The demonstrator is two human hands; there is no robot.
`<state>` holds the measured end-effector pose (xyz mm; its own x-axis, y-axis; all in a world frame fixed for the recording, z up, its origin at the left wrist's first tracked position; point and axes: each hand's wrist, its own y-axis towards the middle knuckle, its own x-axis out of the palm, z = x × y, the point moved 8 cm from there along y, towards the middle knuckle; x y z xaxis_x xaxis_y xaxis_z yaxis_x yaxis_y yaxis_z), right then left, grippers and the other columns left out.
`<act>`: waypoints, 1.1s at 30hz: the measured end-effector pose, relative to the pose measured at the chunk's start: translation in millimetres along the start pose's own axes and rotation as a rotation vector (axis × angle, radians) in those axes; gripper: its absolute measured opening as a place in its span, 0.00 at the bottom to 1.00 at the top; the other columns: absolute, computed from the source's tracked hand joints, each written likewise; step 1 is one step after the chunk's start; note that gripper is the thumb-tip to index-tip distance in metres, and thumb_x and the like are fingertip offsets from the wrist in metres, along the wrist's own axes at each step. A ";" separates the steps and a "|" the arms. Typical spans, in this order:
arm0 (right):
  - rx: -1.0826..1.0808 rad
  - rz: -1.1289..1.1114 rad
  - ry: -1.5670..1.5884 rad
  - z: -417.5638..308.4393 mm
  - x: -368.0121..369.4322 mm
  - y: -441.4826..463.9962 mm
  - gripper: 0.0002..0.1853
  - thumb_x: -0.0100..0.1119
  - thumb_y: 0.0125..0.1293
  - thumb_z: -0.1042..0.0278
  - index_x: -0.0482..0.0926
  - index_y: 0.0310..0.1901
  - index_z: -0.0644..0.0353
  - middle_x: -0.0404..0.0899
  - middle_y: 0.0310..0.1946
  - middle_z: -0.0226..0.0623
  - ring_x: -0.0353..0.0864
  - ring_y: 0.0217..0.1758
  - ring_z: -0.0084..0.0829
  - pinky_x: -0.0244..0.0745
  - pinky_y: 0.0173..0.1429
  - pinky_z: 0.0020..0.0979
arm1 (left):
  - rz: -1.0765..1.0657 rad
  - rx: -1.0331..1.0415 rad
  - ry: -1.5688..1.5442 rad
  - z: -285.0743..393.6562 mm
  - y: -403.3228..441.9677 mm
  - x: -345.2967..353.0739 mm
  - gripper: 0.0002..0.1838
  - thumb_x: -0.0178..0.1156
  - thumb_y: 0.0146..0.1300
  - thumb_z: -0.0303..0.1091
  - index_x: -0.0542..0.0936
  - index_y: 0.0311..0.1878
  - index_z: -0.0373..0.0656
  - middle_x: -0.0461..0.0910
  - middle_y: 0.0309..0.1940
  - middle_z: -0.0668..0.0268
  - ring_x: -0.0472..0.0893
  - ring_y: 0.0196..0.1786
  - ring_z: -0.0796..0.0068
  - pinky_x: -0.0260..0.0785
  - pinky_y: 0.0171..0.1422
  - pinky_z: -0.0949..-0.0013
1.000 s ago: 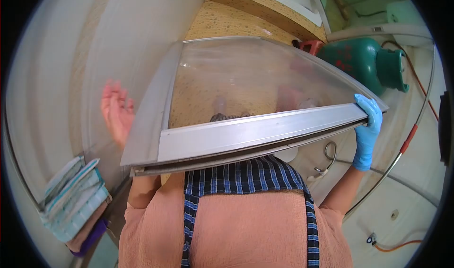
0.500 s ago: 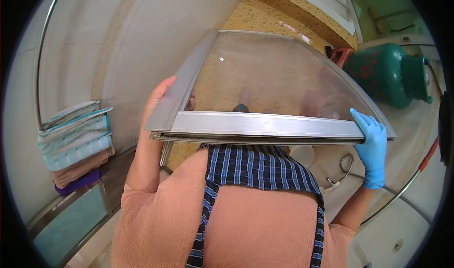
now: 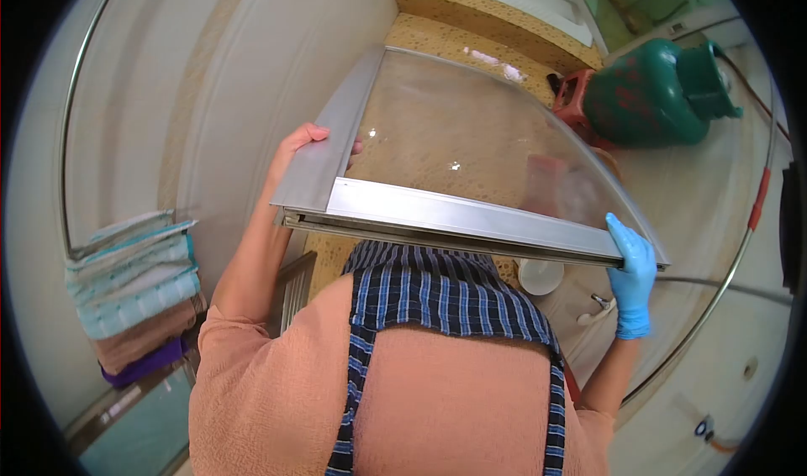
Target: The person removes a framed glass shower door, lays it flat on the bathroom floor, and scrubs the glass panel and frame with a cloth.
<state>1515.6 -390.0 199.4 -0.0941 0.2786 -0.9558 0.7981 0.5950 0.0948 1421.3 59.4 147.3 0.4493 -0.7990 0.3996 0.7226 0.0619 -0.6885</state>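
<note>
A framed glass panel (image 3: 471, 222) with a silver metal frame spans the space in front of my body, its near edge tilted down toward the right. My bare left hand (image 3: 304, 144) grips the wide left side of the frame, thumb on top and fingertips showing through the glass. At the near right corner my right hand (image 3: 632, 270), in a blue glove, is closed around the frame. Through the pane the speckled yellow floor shows, blurred. Whatever lies under the frame's near edge is mostly hidden.
A green gas cylinder (image 3: 643, 94) lies beside a red plastic stool (image 3: 573, 94) at the right. Folded towels (image 3: 139, 283) hang on the left wall. A white squat toilet (image 3: 542, 4) sits on the raised step. Below the panel, a white round container (image 3: 540, 276) shows near a hose (image 3: 723, 283).
The panel has tilted, its right end dropping and moving left with my gloved hand. My left hand has risen slightly and shifted right. The camera view has turned a little.
</note>
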 end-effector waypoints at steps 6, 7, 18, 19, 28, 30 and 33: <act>0.054 0.055 0.039 -12.5 52.4 -28.6 0.36 0.63 0.39 0.84 0.76 0.57 0.54 0.81 0.46 0.36 0.79 0.48 0.35 0.71 0.51 0.35 | -0.029 -0.034 0.124 4.1 72.0 -12.2 0.30 0.48 0.60 0.40 0.66 0.60 0.26 0.77 0.49 0.49 0.81 0.44 0.70 0.74 0.35 0.74; 0.056 0.066 0.069 -16.4 60.9 -28.9 0.36 0.62 0.39 0.84 0.75 0.57 0.54 0.80 0.47 0.36 0.79 0.47 0.35 0.72 0.51 0.36 | -0.046 -0.044 0.139 4.4 88.0 -19.6 0.30 0.48 0.60 0.40 0.66 0.60 0.26 0.77 0.49 0.49 0.81 0.44 0.70 0.74 0.35 0.74; 0.202 0.186 0.110 -65.4 146.7 25.2 0.30 0.58 0.46 0.78 0.74 0.57 0.59 0.80 0.44 0.35 0.78 0.39 0.33 0.73 0.43 0.34 | -0.028 0.283 -0.558 -35.9 131.7 -107.1 0.25 0.47 0.69 0.52 0.74 0.54 0.39 0.77 0.52 0.53 0.75 0.56 0.54 0.72 0.59 0.55; 0.218 0.219 0.083 -70.9 158.5 19.1 0.29 0.58 0.47 0.77 0.74 0.57 0.59 0.80 0.43 0.34 0.78 0.38 0.33 0.73 0.43 0.35 | -0.081 0.234 -0.549 -57.8 132.8 -123.9 0.25 0.46 0.69 0.53 0.74 0.54 0.40 0.77 0.50 0.54 0.75 0.55 0.54 0.71 0.60 0.55; 0.298 0.082 0.046 -70.2 232.3 -12.7 0.26 0.55 0.48 0.78 0.73 0.54 0.62 0.79 0.44 0.36 0.77 0.41 0.35 0.72 0.47 0.35 | 0.258 0.075 -0.502 -169.0 61.5 -58.8 0.34 0.44 0.66 0.63 0.61 0.65 0.45 0.60 0.64 0.56 0.64 0.64 0.49 0.57 0.69 0.45; 0.304 0.070 0.035 -77.8 244.7 -19.1 0.26 0.55 0.48 0.77 0.73 0.54 0.63 0.79 0.44 0.36 0.76 0.42 0.35 0.72 0.47 0.36 | 0.259 0.042 -0.347 -187.1 69.7 -84.0 0.38 0.52 0.64 0.59 0.56 0.68 0.45 0.56 0.67 0.56 0.58 0.69 0.50 0.53 0.71 0.44; 0.265 0.017 0.050 -94.3 263.7 -25.9 0.26 0.54 0.48 0.77 0.72 0.55 0.63 0.78 0.46 0.38 0.76 0.44 0.36 0.72 0.49 0.35 | 0.465 -0.078 -0.318 -203.5 73.5 -117.6 0.37 0.54 0.65 0.55 0.56 0.69 0.44 0.57 0.67 0.56 0.58 0.69 0.51 0.53 0.71 0.46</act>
<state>1414.0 -260.9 -28.8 -0.1038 0.3274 -0.9392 0.9269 0.3742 0.0280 1314.6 36.3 -73.4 0.8558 -0.4780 0.1979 0.3753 0.3101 -0.8735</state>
